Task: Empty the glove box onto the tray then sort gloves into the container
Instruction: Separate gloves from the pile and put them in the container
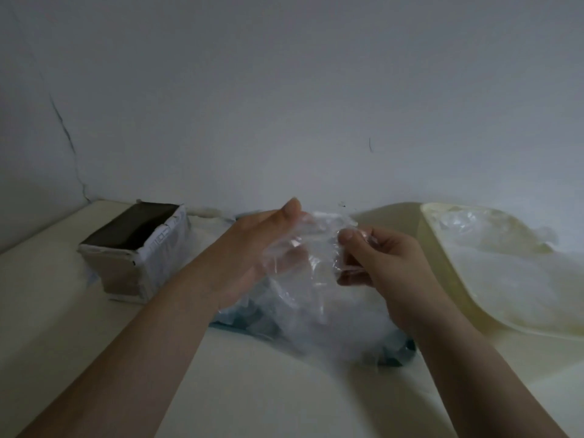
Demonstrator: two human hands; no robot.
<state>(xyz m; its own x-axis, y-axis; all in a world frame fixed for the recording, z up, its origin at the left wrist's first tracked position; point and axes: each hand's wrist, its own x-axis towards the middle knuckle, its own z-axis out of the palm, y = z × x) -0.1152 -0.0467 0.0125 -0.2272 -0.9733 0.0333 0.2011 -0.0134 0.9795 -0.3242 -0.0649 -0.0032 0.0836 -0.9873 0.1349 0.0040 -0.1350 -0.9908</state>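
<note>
left hand (249,245), right hand (388,263) holding clear glove (317,238), glove box (126,267) beyond

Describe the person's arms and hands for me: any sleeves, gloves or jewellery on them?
The left forearm and right forearm are bare to the frame's edge, with no sleeve in view. The left hand and right hand wear no glove, and no watch, bracelet or ring shows. The nails look short and unpainted, though the picture is blurred.

Left hand (252,251), right hand (392,267) – both ungloved. Left forearm (151,330), right forearm (467,358) bare from wrist to frame edge. Thumbnails (292,207) short, rounded – finer detail blurred.
</note>
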